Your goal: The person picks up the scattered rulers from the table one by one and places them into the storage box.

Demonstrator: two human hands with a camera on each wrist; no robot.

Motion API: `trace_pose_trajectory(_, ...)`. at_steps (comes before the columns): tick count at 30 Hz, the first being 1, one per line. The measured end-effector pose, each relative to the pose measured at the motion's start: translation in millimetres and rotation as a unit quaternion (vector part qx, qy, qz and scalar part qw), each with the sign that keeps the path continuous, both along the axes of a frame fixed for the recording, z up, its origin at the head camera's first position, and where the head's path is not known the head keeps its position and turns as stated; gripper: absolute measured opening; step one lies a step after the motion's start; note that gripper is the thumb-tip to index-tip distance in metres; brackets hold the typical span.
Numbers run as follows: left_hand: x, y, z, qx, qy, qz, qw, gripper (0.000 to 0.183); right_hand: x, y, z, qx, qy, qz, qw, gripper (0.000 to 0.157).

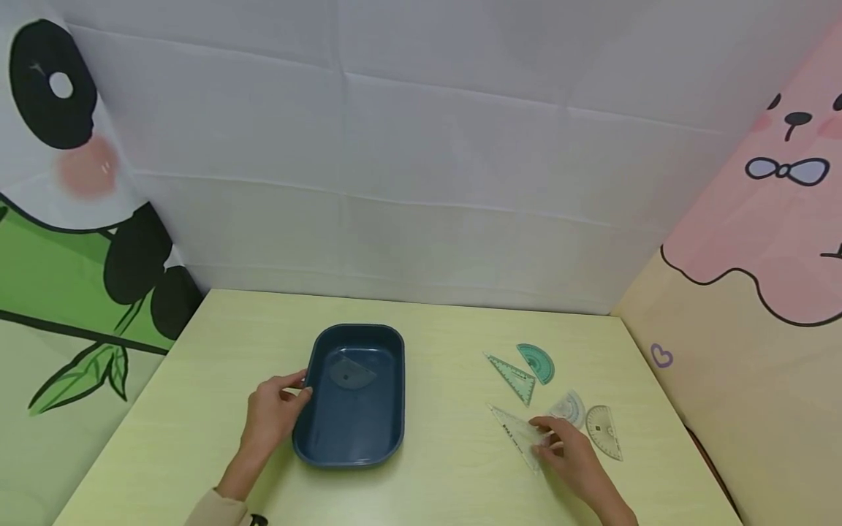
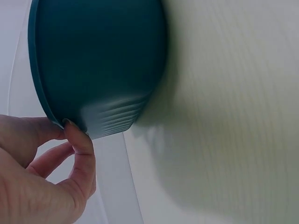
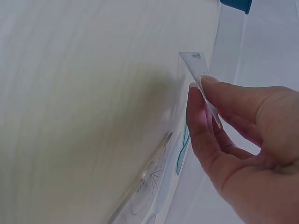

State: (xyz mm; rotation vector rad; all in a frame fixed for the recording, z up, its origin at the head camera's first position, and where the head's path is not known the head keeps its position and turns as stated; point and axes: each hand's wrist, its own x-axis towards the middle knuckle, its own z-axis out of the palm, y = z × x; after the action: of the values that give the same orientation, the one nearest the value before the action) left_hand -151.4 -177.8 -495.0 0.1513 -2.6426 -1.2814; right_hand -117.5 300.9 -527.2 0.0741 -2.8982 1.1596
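Right hand pinches clear set square extending left.

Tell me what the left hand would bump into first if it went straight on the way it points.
The tray: the left hand pinches its rim, so it would likely push against that first. Beyond, a see-through piece lies inside, perhaps not exactly in line.

Clear set square — partly hidden behind the right grip.
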Motion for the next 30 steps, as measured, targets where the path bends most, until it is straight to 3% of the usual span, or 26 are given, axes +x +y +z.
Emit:
trace_pose_trajectory(10, 4.7, 7, -0.6, 0.005, -0.004, -0.011, 0.9999, 0.037, 1.1, 0, 1.4, -0.009, 0.012, 0.003, 1.000, 0.035)
trace_pose_trajectory(22, 9.1, 14, -2.1, 0.012, 0.003, -0.013, 0.9998, 0.035, 0.1, -4, 3.6, -0.026, 0.007, -0.025, 0.999, 0.035)
trace_pose_trajectory(30, 13.5, 22, -0.8, 0.020, -0.003, -0.020, 0.9996, 0.035, -0.9, -6, 3.6, -0.073, 0.025, -0.031, 0.997, 0.033)
